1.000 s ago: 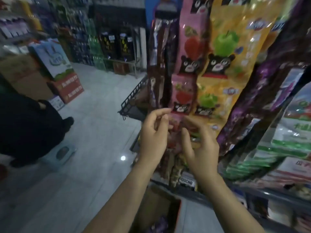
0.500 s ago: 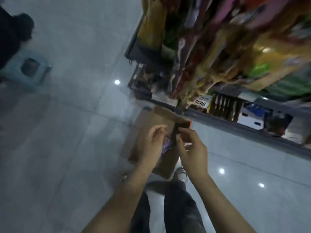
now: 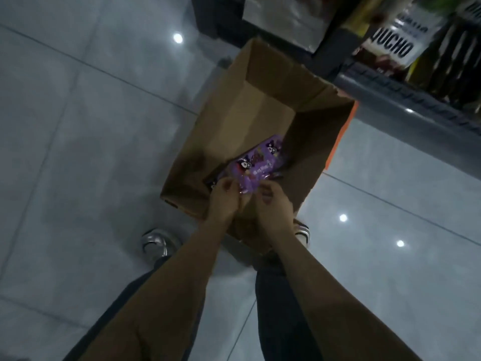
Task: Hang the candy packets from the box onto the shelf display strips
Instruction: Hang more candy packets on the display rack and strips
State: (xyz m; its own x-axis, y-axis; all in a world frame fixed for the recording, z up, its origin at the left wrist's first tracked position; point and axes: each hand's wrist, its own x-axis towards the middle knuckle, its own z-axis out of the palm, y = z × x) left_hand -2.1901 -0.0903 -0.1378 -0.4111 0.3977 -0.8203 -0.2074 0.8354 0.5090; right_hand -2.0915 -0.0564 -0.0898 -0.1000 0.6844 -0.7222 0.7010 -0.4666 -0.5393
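An open cardboard box (image 3: 263, 82) stands on the floor in front of my feet. Inside it lie purple candy packets (image 3: 256, 162) printed with small bear faces. My left hand (image 3: 223, 201) reaches into the box and pinches the near left edge of the top purple packet. My right hand (image 3: 273, 204) is beside it with curled fingers on the packet's near right edge. The display strips are out of view.
The lower shelf edge (image 3: 406, 100) runs along the upper right, with a white pack marked "UCHO" (image 3: 395, 45) and dark bottles on it. Grey glossy floor tiles (image 3: 78, 126) surround the box. My shoes (image 3: 154, 243) stand just behind the box.
My view swung down from the hanging packets on the shelf to the box on the floor. Both hands dropped from the display strip into the box and took hold of a purple packet.
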